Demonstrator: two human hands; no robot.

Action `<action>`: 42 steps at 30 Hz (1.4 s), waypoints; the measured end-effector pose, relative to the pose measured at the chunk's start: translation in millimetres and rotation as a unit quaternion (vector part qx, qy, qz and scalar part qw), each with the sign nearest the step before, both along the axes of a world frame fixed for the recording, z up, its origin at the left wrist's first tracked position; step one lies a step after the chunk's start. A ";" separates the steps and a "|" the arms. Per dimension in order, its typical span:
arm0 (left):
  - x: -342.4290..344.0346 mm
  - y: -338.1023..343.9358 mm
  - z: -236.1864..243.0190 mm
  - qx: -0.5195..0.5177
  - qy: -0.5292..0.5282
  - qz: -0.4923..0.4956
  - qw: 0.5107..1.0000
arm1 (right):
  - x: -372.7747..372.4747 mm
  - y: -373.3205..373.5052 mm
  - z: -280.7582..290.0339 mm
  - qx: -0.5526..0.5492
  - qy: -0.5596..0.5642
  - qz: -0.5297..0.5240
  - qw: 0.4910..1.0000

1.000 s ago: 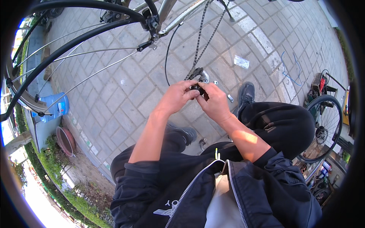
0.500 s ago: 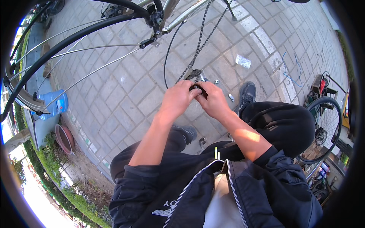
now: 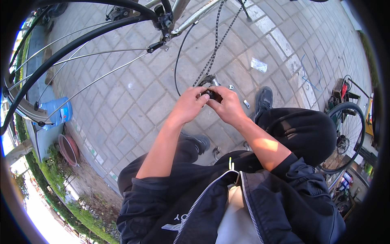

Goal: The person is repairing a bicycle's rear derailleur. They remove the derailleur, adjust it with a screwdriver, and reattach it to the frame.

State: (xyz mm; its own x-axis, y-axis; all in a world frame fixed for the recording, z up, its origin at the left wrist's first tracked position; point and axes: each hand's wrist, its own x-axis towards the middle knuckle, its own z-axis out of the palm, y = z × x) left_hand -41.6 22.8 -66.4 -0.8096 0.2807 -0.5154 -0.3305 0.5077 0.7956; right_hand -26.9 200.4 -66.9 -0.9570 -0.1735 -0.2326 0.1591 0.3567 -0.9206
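Observation:
A rear derailleur (image 3: 208,80), dark with a silver part, hangs at the lower end of the bicycle chain (image 3: 213,57). My left hand (image 3: 189,104) pinches its near, black part from the left, thumb and fingertips pressed on it. From the right, my right hand (image 3: 227,105) closes thumb and fingers round the same part, so the fingertips of both hands almost meet. Much of the derailleur is hidden behind my fingers. A black cable (image 3: 176,67) curves down from the bicycle frame (image 3: 200,15) towards my left hand.
A bicycle wheel (image 3: 75,42) spans the upper left. On the paving lie a clear plastic packet (image 3: 258,65), a small white piece (image 3: 246,104) and a blue wire (image 3: 310,77). Left stand a blue water bottle (image 3: 61,110) and a basin (image 3: 68,149); right, another wheel (image 3: 356,142).
Both hands stay on the derailleur. My fingers have shifted slightly, with the left thumb drawn back a little and more of the black part showing.

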 end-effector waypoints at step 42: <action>-32.4 -27.1 47.0 -0.010 0.024 0.126 0.992 | -53.3 -38.8 21.5 0.011 0.136 0.035 0.990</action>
State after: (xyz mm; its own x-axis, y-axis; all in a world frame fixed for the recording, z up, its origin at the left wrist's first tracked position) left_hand -73.9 -4.2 -19.4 -0.8763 0.0576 -0.4783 -0.4108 0.4292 0.8044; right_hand -80.3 161.6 -45.4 -0.9704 -0.2401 0.0271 -0.1193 0.3783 -0.9180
